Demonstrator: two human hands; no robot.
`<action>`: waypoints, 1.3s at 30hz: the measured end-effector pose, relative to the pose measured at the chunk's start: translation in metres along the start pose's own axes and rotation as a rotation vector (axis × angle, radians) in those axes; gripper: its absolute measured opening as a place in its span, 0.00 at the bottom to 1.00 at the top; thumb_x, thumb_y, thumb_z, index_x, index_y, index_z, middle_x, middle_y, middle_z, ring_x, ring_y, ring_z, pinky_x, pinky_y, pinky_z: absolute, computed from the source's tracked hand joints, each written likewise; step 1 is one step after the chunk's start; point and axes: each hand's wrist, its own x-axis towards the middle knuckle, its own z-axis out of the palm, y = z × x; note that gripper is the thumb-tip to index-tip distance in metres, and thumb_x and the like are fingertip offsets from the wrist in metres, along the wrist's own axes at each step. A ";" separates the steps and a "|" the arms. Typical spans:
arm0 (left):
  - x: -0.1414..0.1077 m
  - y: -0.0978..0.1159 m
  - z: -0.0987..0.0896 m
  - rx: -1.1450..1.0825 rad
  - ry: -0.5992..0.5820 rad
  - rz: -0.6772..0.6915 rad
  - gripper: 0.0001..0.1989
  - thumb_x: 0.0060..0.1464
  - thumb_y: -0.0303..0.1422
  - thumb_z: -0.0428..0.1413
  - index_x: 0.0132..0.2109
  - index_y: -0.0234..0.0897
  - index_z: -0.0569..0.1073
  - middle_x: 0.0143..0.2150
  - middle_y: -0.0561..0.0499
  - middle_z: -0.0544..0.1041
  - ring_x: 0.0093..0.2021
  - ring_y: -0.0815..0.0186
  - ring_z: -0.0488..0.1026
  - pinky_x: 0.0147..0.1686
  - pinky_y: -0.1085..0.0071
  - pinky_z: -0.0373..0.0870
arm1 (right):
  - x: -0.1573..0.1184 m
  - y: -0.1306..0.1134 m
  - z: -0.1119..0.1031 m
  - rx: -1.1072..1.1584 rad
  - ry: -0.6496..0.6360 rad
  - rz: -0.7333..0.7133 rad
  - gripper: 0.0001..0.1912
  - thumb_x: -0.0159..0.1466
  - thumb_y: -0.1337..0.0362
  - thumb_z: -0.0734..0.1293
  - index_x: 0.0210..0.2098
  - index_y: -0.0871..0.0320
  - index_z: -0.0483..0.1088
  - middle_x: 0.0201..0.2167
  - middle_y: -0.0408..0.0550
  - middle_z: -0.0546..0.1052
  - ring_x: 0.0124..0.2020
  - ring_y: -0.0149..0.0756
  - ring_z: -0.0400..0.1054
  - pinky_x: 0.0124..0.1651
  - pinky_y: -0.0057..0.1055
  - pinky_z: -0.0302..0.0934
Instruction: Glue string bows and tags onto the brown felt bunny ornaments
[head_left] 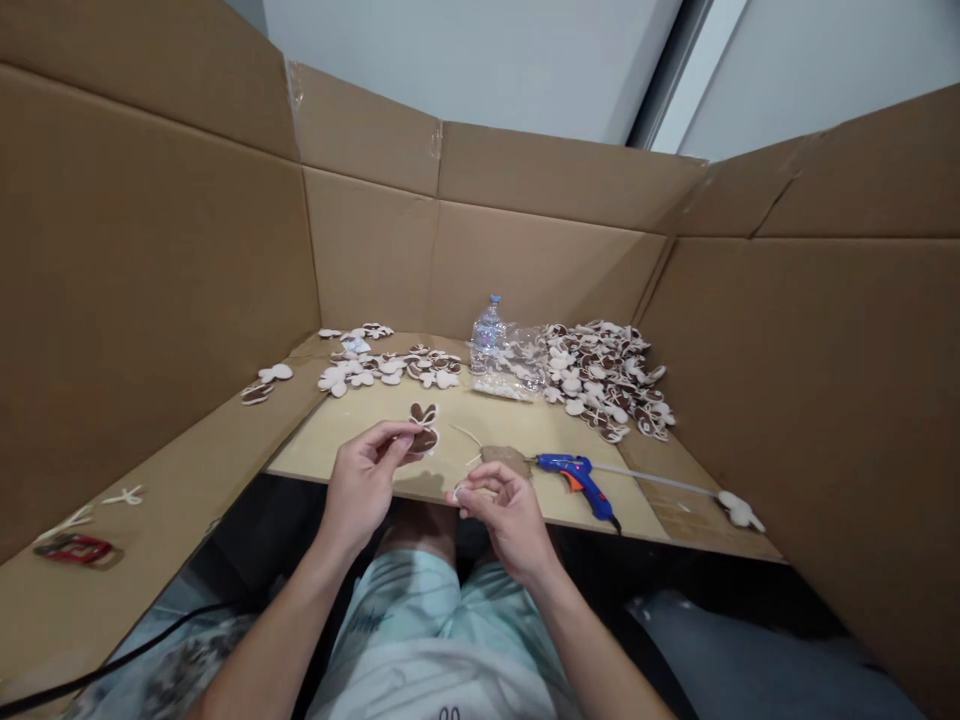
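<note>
Cardboard walls (157,280) box in a pale board surface (517,420), heaped cut-outs (600,375) piled at the back, and look at that blue glue gun (577,480) lying loose, nozzle toward the hands: one careless reach could mean a burn, if it's hot! Left hand (367,480), fingers pinching a brown-and-cream cut-out (424,430) just above the surface; right hand (502,510), fingers closed on something small and pale (469,491), partly hidden. A loose pinch could drop either.

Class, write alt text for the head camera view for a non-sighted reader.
A person's left hand holds a brown-and-cream cutout over a board, the right hand pinching something pale. A blue glue gun lies nearby; more cutouts are heaped behind, inside cardboard walls.
</note>
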 end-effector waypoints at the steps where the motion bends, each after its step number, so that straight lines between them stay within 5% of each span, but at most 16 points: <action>1: -0.001 0.001 0.001 0.001 -0.007 -0.004 0.08 0.50 0.36 0.62 0.36 0.36 0.80 0.37 0.46 0.82 0.38 0.60 0.80 0.42 0.66 0.76 | -0.003 -0.003 0.002 0.033 0.000 0.011 0.16 0.49 0.62 0.78 0.33 0.57 0.70 0.25 0.40 0.78 0.30 0.36 0.78 0.29 0.25 0.69; 5: -0.007 0.005 0.006 0.004 -0.059 -0.014 0.08 0.52 0.36 0.61 0.37 0.36 0.80 0.39 0.45 0.82 0.40 0.59 0.80 0.45 0.64 0.76 | -0.010 -0.011 0.007 0.056 0.035 -0.012 0.12 0.50 0.63 0.77 0.33 0.57 0.74 0.27 0.41 0.79 0.31 0.36 0.77 0.31 0.26 0.70; 12: -0.020 0.014 0.014 0.072 -0.153 0.069 0.08 0.50 0.31 0.62 0.39 0.40 0.81 0.45 0.47 0.79 0.47 0.60 0.77 0.49 0.69 0.74 | -0.019 -0.026 0.012 -0.283 0.218 -0.340 0.04 0.55 0.64 0.74 0.30 0.57 0.77 0.27 0.46 0.81 0.30 0.35 0.75 0.36 0.31 0.70; 19: -0.027 0.017 0.019 0.068 -0.153 0.098 0.08 0.44 0.28 0.66 0.36 0.40 0.80 0.41 0.49 0.76 0.44 0.62 0.76 0.46 0.69 0.76 | -0.016 -0.035 0.015 -0.510 0.187 -0.605 0.03 0.60 0.66 0.70 0.30 0.56 0.76 0.29 0.47 0.78 0.34 0.36 0.72 0.38 0.33 0.66; 31: -0.029 0.013 0.017 0.114 -0.168 0.140 0.06 0.45 0.28 0.65 0.33 0.37 0.77 0.34 0.51 0.76 0.36 0.66 0.76 0.38 0.73 0.75 | -0.020 -0.032 0.014 -0.502 0.122 -0.664 0.04 0.61 0.69 0.69 0.32 0.55 0.77 0.30 0.46 0.79 0.33 0.35 0.73 0.37 0.32 0.66; 39: -0.030 0.015 0.016 0.105 -0.202 0.081 0.05 0.47 0.28 0.65 0.31 0.38 0.75 0.32 0.54 0.76 0.34 0.70 0.74 0.35 0.78 0.72 | -0.022 -0.034 0.016 -0.439 0.157 -0.555 0.01 0.58 0.67 0.72 0.31 0.55 0.77 0.28 0.44 0.78 0.31 0.32 0.70 0.36 0.29 0.63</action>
